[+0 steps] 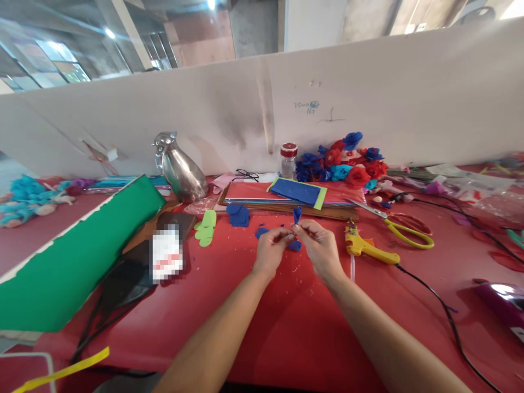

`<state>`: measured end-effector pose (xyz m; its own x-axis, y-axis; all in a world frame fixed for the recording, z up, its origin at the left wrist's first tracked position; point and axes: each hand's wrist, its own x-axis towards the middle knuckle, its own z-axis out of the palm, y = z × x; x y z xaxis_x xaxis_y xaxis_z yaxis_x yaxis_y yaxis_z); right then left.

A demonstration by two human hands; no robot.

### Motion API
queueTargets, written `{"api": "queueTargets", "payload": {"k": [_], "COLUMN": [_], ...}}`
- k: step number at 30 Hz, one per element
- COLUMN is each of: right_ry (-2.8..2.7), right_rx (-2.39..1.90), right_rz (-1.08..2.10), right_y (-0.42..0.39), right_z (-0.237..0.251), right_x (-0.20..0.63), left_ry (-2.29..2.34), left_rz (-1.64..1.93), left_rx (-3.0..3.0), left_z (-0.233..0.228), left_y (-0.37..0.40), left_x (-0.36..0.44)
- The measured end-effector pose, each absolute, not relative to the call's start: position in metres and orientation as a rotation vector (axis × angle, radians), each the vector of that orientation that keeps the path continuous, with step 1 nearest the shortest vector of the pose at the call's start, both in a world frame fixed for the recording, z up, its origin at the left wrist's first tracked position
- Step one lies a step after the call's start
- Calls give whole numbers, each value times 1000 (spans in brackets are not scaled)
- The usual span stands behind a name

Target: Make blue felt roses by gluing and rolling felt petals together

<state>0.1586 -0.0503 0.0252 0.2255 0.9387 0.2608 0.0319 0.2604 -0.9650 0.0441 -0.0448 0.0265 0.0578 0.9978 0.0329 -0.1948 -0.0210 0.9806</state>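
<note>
Pinched between the fingertips of both my hands is a small blue paper bud [297,214], held upright just above the red counter [286,316]; my left hand [271,251] closes on its base from one side and my right hand [320,248] from the other, the fingertips of the two grips meeting under the blue tip. Just below my fingers lie a few blue paper scraps [295,245] on the counter. Beside my right hand rests a yellow glue gun [364,246] with its black cord trailing toward me, and beyond it yellow-handled scissors [403,225]. To the left of my left hand sit green cut-out shapes [207,226] and a stack of blue petals [238,214]. Farther back is a pile of coloured sheets [295,194], with a small jar [289,159] and a heap of red and blue paper flowers [344,161] against the white partition. A metal jug [180,169] stands at the left, next to a green roll [77,256].
</note>
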Motion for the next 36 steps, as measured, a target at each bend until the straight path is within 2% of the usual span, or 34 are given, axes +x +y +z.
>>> {"api": "queueTargets", "payload": {"k": [6,15,19,26,31,36], "right_ry": [-1124,-753,-657,-990,-1421,-1523], "right_rx": [-1179,-1088,-1054,-1147,-1361,-1421], "right_rz": [870,930,802,272,424,348], "right_y": [-49,-45,-44,-60,-49,-47], "right_z": [28,36,39,49,30,23], "right_x": [158,171,169,172,173,169], "left_ry": [1065,1099,1122,1174,1177,1151], "left_rz": [1313,1332,1363,1495,1518,1506], "left_rx": [1093,1051,1042,1029,1037,984], "left_z": [27,26,25,24,22,22], "left_y": [-40,-39,-38,-36,-33,-33], "left_x": [40,38,37,33,33,33]}}
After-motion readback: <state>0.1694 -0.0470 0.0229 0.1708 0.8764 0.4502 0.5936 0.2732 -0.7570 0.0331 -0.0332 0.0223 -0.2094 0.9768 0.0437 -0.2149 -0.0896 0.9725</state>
